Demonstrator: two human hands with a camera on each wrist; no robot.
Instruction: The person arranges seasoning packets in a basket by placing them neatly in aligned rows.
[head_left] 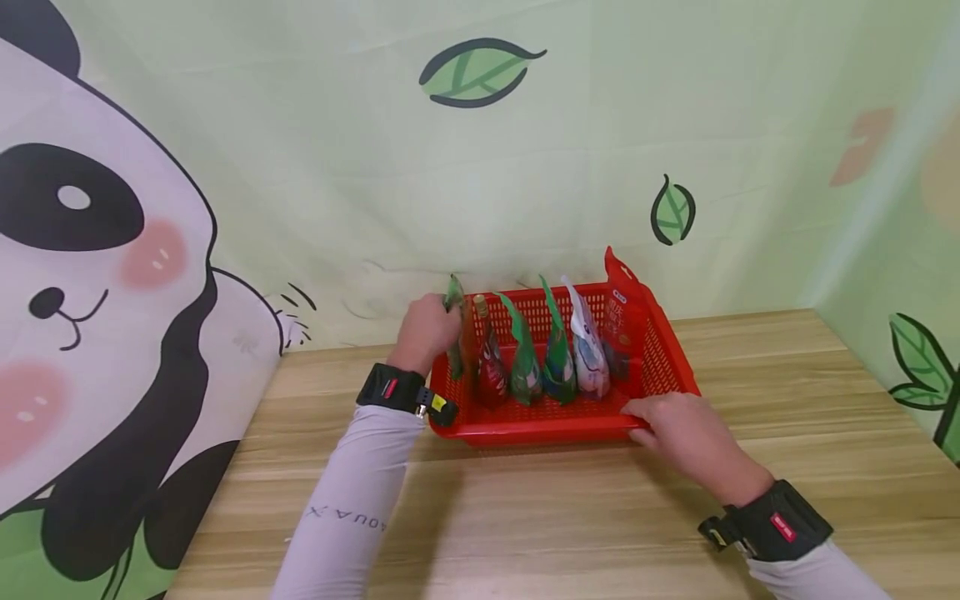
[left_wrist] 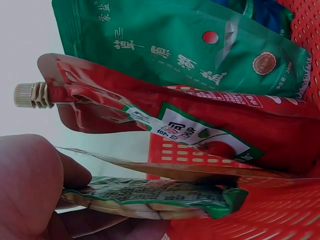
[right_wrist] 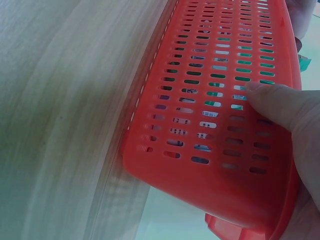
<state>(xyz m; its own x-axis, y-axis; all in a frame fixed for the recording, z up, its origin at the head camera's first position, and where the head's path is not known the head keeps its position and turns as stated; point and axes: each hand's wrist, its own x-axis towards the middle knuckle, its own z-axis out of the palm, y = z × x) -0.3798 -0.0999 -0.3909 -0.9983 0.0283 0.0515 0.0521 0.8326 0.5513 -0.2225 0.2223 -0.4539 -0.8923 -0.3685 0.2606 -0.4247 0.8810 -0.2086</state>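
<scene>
My left hand (head_left: 429,332) is at the left end of a red plastic basket (head_left: 540,432). Its thumb and fingers pinch a slim green-edged food packet (left_wrist: 150,200), which reaches down inside the basket. Beside that packet stands a thin brownish packet (left_wrist: 200,173), seen edge-on, then a red ketchup pouch (left_wrist: 200,127) with a beige screw cap. My right hand (head_left: 686,433) grips the basket's near right rim. In the right wrist view its thumb (right_wrist: 272,102) presses the slotted outer wall, and the other fingers are mostly hidden behind the rim.
Further right in the basket stand a green salt pouch (head_left: 527,367), a green-and-blue pouch (head_left: 558,371), a white pouch (head_left: 589,354) and a tall red pouch (head_left: 626,321). The basket rests on a wooden table (head_left: 525,525), near a printed backdrop (head_left: 360,167).
</scene>
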